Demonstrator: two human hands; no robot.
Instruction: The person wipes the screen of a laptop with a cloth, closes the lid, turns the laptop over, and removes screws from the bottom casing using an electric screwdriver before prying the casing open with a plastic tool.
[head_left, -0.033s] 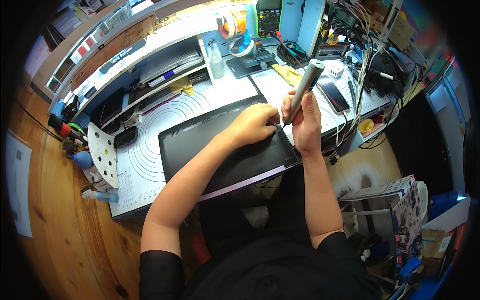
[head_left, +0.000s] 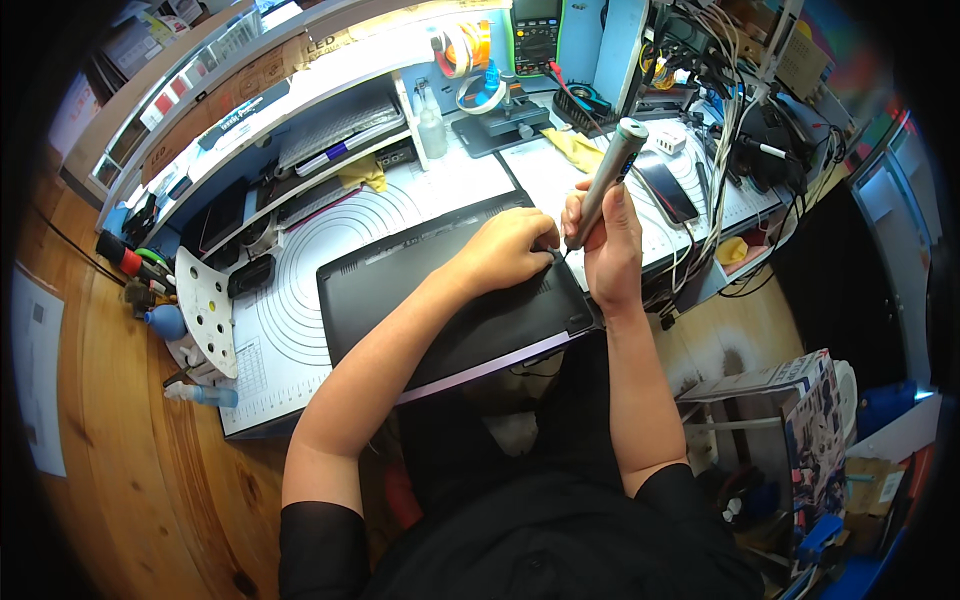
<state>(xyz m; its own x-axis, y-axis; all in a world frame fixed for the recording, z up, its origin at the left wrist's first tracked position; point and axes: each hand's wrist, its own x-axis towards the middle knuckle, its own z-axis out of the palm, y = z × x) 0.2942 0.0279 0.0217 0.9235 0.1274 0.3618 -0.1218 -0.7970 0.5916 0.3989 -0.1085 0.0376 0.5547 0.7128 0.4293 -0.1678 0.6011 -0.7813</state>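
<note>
A black laptop (head_left: 385,295) lies underside up on a white printed work mat (head_left: 275,300), set at a slant. My right hand (head_left: 614,255) is wrapped round a grey pen-shaped electric screwdriver (head_left: 606,185). The screwdriver leans, its thick end up and its thin bit pointing down at the laptop's right edge. Whether the bit touches a screw is too small to tell. My left hand (head_left: 505,250) rests on the laptop's underside close to that bit, with fingers curled and pinched together. What those fingertips hold, if anything, stays hidden.
Behind the laptop stand a clear bottle (head_left: 431,130), a microscope-like stand (head_left: 505,120) and a multimeter (head_left: 536,40). A phone (head_left: 667,190) and hanging cables (head_left: 735,130) are at the right. A perforated white holder (head_left: 207,310) and spray bottle (head_left: 203,394) sit at the left edge.
</note>
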